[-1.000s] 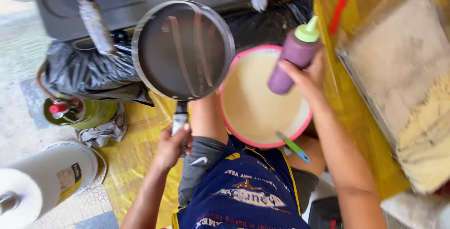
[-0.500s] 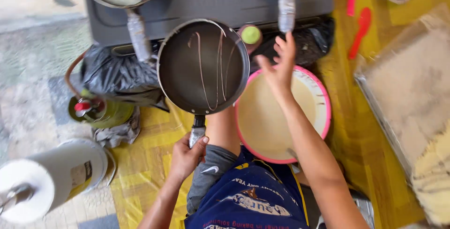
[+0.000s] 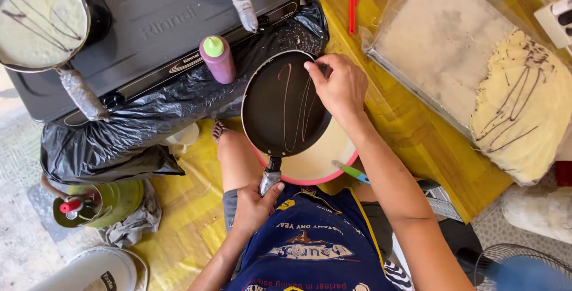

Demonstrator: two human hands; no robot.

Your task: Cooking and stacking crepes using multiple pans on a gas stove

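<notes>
a: black frying pan (image 3: 285,107) with brown drizzle lines hangs over the pink-rimmed batter bowl (image 3: 316,163).
b: left hand (image 3: 255,206) clenched on its handle, right hand (image 3: 341,84) curled on the rim. tilt it, and the drizzle probably smears.

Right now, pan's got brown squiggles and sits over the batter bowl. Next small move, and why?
Probably tilt the pan down into the pink-rimmed bowl to coat it: left hand grips the handle, right hand steadies the rim, and the pan surface shows only thin lines.
</notes>
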